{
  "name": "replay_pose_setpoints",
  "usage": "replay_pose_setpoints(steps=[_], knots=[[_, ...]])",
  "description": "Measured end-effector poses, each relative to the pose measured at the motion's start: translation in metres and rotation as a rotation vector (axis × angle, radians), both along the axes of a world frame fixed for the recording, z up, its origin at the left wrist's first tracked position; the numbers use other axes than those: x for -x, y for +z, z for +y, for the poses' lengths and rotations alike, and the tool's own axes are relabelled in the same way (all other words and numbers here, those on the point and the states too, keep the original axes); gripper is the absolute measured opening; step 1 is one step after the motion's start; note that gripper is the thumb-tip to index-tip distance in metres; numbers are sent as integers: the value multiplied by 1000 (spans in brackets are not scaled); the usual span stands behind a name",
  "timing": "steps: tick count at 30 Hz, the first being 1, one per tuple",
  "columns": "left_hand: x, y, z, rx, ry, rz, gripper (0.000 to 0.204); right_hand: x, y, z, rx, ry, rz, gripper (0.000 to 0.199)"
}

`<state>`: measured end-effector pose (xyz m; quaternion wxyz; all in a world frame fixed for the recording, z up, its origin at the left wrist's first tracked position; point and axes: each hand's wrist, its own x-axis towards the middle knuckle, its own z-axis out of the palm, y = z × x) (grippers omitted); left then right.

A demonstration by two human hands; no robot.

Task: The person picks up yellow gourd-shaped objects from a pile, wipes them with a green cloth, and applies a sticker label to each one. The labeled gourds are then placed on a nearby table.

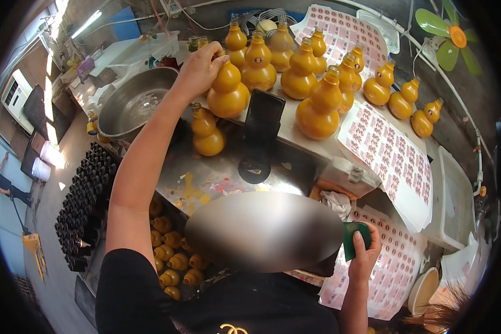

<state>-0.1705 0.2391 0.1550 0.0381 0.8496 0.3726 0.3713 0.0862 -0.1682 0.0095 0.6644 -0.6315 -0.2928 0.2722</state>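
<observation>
My left hand (201,67) reaches far forward, its fingers closed round the top of a yellow gourd-shaped bottle (228,96) near the left end of the worktop. Just in front of that bottle, a second gourd-shaped bottle (207,133) stands lower, on the stained metal table (206,186). Low on the right, my right hand (367,247) pinches a flat dark green scraper (355,240) between thumb and fingers. Under it lie printed label sheets (367,281). A blurred grey oval (264,231) hides what is between my arms.
Several more gourd-shaped bottles (317,108) stand along the worktop behind a dark phone (264,114). Label sheets (389,158) drape over its right edge. A metal basin (136,103) is at left, above rows of dark bottles (89,206). A person (10,183) stands beside a yellow pallet jack (33,245).
</observation>
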Motion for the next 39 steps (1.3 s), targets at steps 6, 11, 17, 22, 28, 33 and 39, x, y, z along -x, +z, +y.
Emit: replay_pose_setpoints(steps=[6,11,17,22,28,33,39], knots=[[-3,-5,21,28,-105,-120,20,2,2,3,36,5,-46,26],[2,-20,9,14,-98,-267,23,3,5,-2,10,-6,1,26],[68,-75,-18,90,-7,216,19,-2,-5,-18,-31,-16,-4,25],[66,-93,-16,19,56,84,16,2,-2,-19,-28,-9,-17,25],[68,-81,-40,116,150,301,17,12,-10,-17,-121,22,74,24],[107,-72,-80,127,169,319,18,11,-11,-15,-70,60,-73,27],[143,16,-127,-75,50,-42,12,5,-32,-11,-117,107,69,30]])
